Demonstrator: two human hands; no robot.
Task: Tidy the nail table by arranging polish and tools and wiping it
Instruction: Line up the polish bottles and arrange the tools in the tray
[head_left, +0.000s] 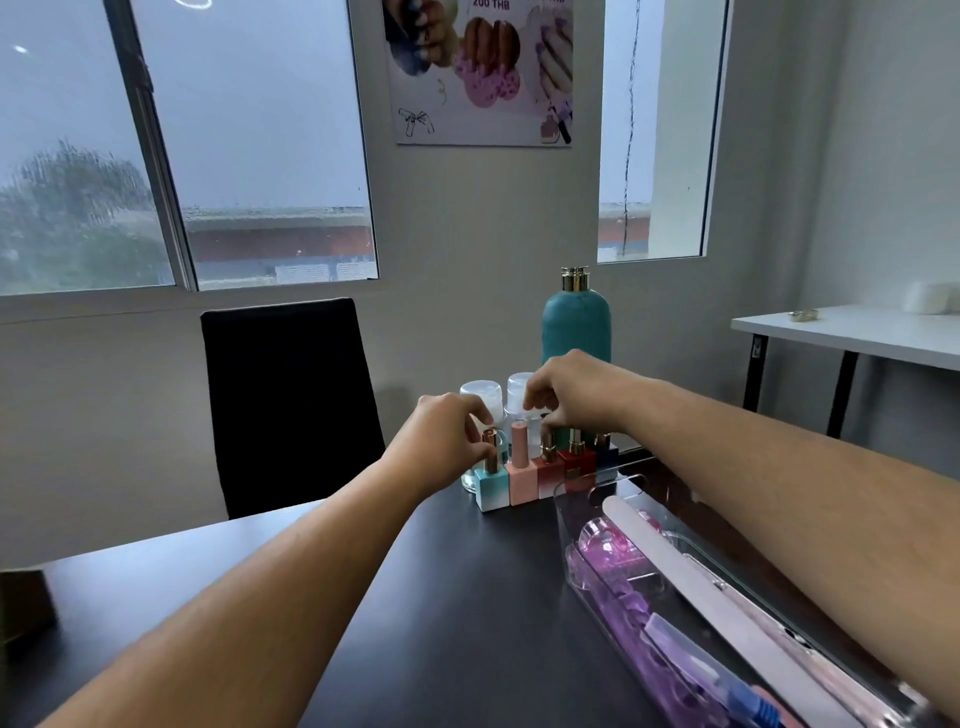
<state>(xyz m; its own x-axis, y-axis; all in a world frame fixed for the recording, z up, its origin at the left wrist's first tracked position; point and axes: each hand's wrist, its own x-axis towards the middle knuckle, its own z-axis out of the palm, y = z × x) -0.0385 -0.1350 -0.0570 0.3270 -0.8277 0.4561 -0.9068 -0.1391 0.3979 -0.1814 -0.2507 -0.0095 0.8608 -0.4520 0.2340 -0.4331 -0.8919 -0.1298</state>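
Small grey-walled room with rainy windows (249, 156), a nail-art poster (483, 73) up on the wall and a white side table (852, 332) off to the right. Dark tabletop (457, 597) up close, black chair (285, 400) tucked in behind it.

Row of square polish bottles lined up side by side at the far edge, touching each other: teal-to-white one (491, 486) at the left end, then the pink one (521, 475), a coral-red one (549, 473), a deeper red one (576, 465) and a dark blue one (607, 456) mostly hidden behind the arm. Two clear bottles with frosted caps (483, 397) just behind the row, tall teal pump bottle (575, 327) behind those.

Left hand (447, 441) reaching in, fingertips pinched around the gold cap of the teal-to-white bottle. Right hand (576, 397) curled over the middle of the row, fingers bent down toward the cap of the coral-red bottle; can't tell for sure if actually gripping it or just touching, too small and partly hidden.

Clear plastic organizer tray (582, 499) on the right side of the table, just beside the bottle row. Long pale nail file (691, 582) lying diagonally in it, next to a pile of purple plastic bits (623, 597) and something blue-handled (763, 704) near the bottom corner. Brown box corner (23, 603) poking in at the left edge.
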